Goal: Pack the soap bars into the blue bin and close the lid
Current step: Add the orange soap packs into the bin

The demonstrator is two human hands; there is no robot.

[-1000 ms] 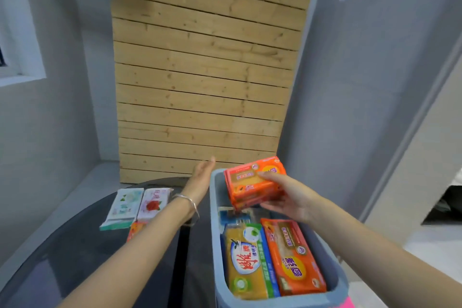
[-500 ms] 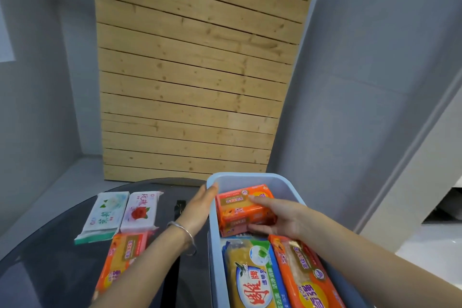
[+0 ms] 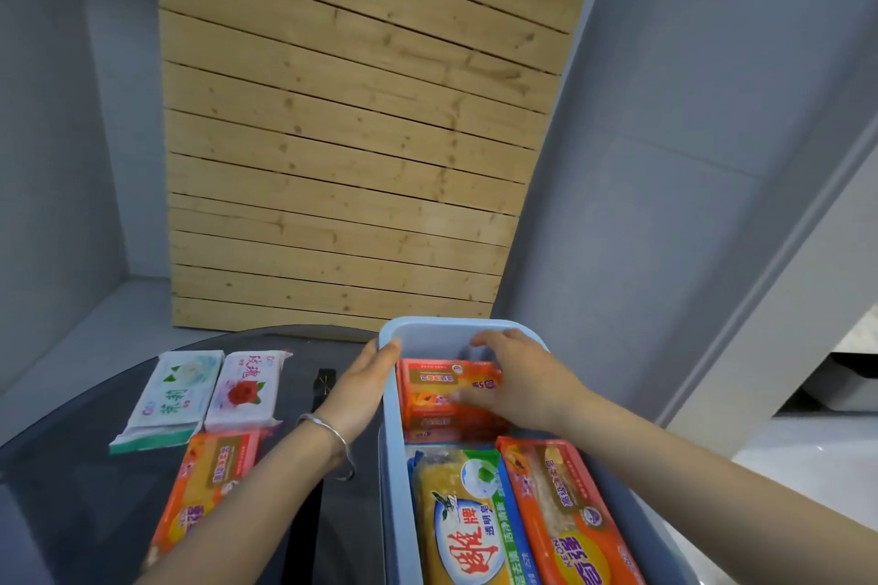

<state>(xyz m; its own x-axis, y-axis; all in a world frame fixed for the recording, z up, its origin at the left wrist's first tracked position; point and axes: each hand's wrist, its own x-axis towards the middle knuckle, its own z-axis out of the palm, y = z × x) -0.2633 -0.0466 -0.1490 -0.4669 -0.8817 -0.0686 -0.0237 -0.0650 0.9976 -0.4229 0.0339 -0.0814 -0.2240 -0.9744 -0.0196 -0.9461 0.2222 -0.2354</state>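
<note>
Right hand: my right hand (image 3: 518, 382) lay flat, fingers spread and loose, on top of the small orange boxed soap bar (image 3: 442, 390) at the far end of the pale blue plastic bin (image 3: 390, 466); it pressed down on the box and gripped nothing.
Left hand: my left hand (image 3: 361, 390) rested open against the outside of the bin's left wall, fingertips at the rim, steadying it and holding nothing.
In the bin: the orange box sat crosswise at the far end; nearer me lay a long yellow soap bar in a clear wrapper with green and blue print (image 3: 463, 523) and, touching its right side, a long orange-wrapped soap bar (image 3: 570, 518).
Left outside: on the dark round glass table (image 3: 71, 513) lay a white packet with green print (image 3: 173, 397), a white packet with a red rose (image 3: 244, 392) just beside it, and another long orange-wrapped bar (image 3: 199, 489) in front of them.
Lid: I could not see one anywhere.
Risk, tilt: the orange box looked slightly raised; if I let go before it was flat, it might have stood proud of the rim and blocked the lid.
Risk, room: the bin floor looked nearly full, so the three outside would likely have had to stack, and slick wrappers could have slid.
Risk, edge: the bin seemed near the table's right edge; a hard push might have shifted it.
</note>
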